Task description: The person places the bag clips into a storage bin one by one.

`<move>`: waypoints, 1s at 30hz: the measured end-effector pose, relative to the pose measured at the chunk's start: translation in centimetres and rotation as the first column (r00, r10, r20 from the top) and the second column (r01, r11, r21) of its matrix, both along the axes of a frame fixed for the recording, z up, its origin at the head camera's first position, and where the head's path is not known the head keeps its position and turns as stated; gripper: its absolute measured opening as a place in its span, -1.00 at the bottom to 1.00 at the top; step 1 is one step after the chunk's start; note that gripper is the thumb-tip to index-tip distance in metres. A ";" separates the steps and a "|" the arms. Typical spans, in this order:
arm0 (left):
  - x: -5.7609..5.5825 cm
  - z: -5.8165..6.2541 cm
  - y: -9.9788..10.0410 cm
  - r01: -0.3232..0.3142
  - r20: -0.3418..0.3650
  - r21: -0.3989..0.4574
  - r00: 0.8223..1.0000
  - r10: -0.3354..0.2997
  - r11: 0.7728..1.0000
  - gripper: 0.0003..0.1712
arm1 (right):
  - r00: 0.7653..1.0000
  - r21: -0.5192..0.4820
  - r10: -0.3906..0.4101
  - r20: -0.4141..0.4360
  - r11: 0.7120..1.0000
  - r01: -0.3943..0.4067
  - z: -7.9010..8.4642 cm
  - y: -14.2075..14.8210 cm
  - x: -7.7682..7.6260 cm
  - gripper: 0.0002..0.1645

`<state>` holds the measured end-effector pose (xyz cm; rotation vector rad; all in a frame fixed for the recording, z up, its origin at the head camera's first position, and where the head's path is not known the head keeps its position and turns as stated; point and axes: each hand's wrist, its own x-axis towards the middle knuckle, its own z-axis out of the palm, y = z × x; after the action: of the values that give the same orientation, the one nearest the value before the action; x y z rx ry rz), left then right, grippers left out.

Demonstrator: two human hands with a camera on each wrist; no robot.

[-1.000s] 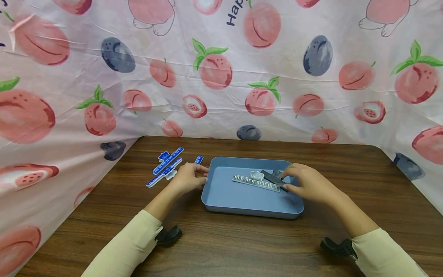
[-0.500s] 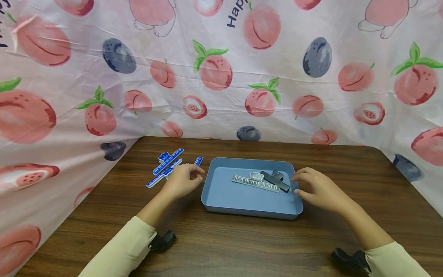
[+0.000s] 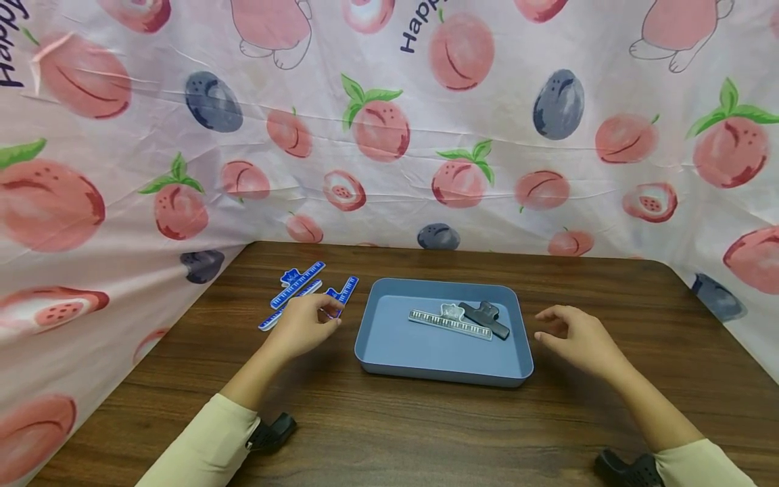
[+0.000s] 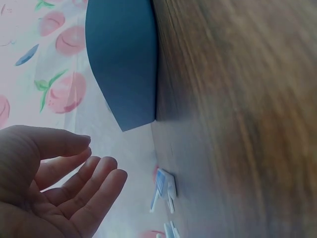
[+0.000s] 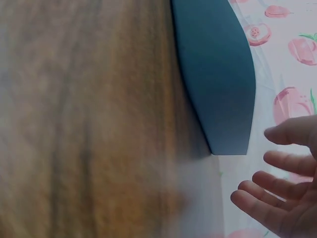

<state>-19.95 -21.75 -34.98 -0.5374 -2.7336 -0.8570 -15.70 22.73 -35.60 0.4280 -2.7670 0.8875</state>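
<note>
A blue-grey tray (image 3: pixel 395 348) stands mid-table in the head view. In it lie a clear clip (image 3: pixel 449 324) with a piano-key strip and a black clip (image 3: pixel 490 319), their ends close together. My left hand (image 3: pixel 302 326) hovers left of the tray, fingers loosely bent and holding nothing. Around and behind that hand are three blue piano-key clips: a far one (image 3: pixel 298 284), a partly covered one (image 3: pixel 270 320) and one nearer the tray (image 3: pixel 347 291). My right hand (image 3: pixel 578 338), fingers relaxed, holds nothing just off the tray's right side.
The wooden table (image 3: pixel 395 433) reaches back to a fruit-printed cloth (image 3: pixel 389 189) hanging behind and at the sides. Each wrist carries a black device, such as the left one (image 3: pixel 272 433). The tray wall (image 4: pixel 131 74) rises beside the left hand in the left wrist view.
My right hand has left the black clip and drawn back right, out of the tray. My left hand has come off the tray's left edge and moved left toward the blue clips.
</note>
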 end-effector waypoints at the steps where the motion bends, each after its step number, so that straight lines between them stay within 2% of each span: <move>1: 0.0 0.0 -0.1 -0.005 0.000 -0.007 1.000 0.005 1.000 -0.80 | 0.999 -0.039 -0.009 0.049 0.999 0.011 -0.1 0.0 0.0 -0.65; 3: 0.0 -0.1 -0.3 -0.010 0.004 -0.021 1.000 0.011 1.000 -0.79 | 0.987 -0.148 -0.006 0.162 0.989 0.030 -0.4 0.0 -0.2 -0.60; 5: -0.1 0.0 -0.3 -0.015 0.002 -0.040 1.000 0.015 0.999 -0.78 | 0.963 -0.265 0.026 0.268 0.963 0.047 -0.6 -0.1 -0.3 -0.52; 7: -0.2 0.0 -0.4 -0.024 -0.004 -0.059 1.000 0.024 0.998 -0.75 | 0.933 -0.381 0.077 0.351 0.922 0.067 -0.7 -0.1 -0.5 -0.44; 10: -0.4 0.2 -0.5 -0.036 -0.010 -0.078 0.999 0.036 0.996 -0.71 | 0.892 -0.496 0.148 0.427 0.863 0.094 -0.9 -0.1 -0.7 -0.31; 13: -0.6 0.2 -0.8 -0.054 -0.003 -0.084 0.999 0.054 0.995 -0.65 | 0.861 -0.571 0.211 0.462 0.814 0.107 -0.9 -0.1 -0.9 -0.21; 18: -1.2 0.2 -1.1 -0.070 0.009 -0.107 0.997 0.071 0.992 -0.54 | 0.831 -0.633 0.280 0.480 0.766 0.108 -0.8 -0.3 -1.0 -0.16; 22: -1.7 0.1 -1.3 -0.076 0.026 -0.146 0.996 0.081 0.986 -0.44 | 0.820 -0.651 0.297 0.490 0.750 0.117 -0.8 -0.5 -1.0 -0.16; 30: -2.6 0.0 -1.3 -0.085 0.046 -0.179 0.994 0.095 0.980 -0.33 | 0.801 -0.667 0.318 0.506 0.734 0.130 -0.8 -1.0 -1.1 -0.14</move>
<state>-22.53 -23.01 -35.02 -0.4240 -2.8763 -0.6195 -16.80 21.72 -36.40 0.1671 -2.5995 2.2983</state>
